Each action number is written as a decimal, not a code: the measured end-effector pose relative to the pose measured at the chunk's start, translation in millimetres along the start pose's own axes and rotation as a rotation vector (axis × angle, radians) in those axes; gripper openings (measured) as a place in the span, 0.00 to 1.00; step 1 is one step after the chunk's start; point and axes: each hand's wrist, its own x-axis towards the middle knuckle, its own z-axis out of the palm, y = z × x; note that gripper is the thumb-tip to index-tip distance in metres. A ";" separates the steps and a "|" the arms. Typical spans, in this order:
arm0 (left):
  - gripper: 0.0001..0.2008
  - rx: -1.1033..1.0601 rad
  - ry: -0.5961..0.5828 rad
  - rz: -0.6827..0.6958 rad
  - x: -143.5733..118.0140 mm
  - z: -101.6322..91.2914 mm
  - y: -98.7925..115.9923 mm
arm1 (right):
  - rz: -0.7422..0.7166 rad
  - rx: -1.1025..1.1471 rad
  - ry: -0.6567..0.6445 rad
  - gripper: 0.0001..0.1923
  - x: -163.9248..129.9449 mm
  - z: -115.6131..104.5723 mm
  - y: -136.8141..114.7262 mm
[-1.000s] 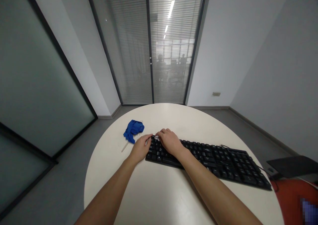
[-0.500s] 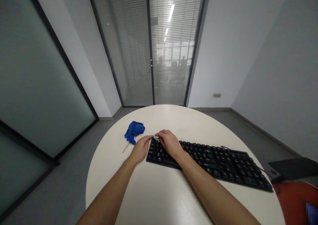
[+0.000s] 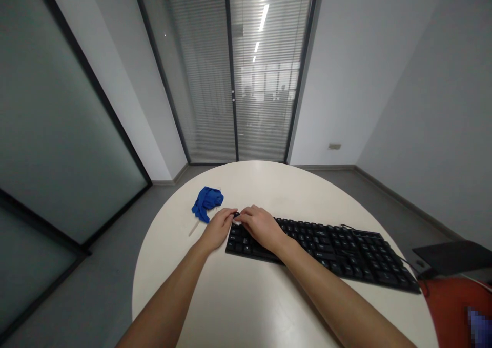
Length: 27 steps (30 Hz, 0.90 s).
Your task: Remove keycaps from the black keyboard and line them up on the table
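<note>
A black keyboard (image 3: pixel 334 248) lies across the round white table (image 3: pixel 246 297). My left hand (image 3: pixel 217 229) rests against the keyboard's left end, its fingers curled on the far left corner. My right hand (image 3: pixel 261 225) lies palm down on the leftmost keys with the fingers pinched together at the top left corner. Whatever is pinched there is hidden under the fingers. The two hands almost touch at the fingertips.
A crumpled blue cloth (image 3: pixel 206 200) lies on the table left of my hands, with a thin pale stick (image 3: pixel 193 228) beside it. A dark flat device (image 3: pixel 453 256) and a red seat (image 3: pixel 453 307) are at the right. Glass doors with blinds stand behind.
A small white piece showed at my right fingertips earlier and is now covered. My right fingers have slid slightly left along the keyboard's top corner. The left hand has stayed put.
</note>
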 end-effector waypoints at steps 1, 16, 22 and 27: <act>0.16 0.008 -0.005 0.009 -0.2 -0.2 1.1 | 0.033 -0.007 0.011 0.14 -1.8 0.5 -1.0; 0.15 0.037 0.014 0.004 -3.0 2.1 5.5 | 0.082 0.026 0.047 0.16 -18.1 4.7 -18.8; 0.16 0.019 0.004 0.026 -3.3 2.0 1.2 | 0.090 0.004 0.041 0.14 -19.3 2.8 -20.6; 0.16 0.002 -0.008 0.027 -3.2 1.6 -1.7 | 0.010 0.041 0.022 0.13 -21.1 0.8 -23.0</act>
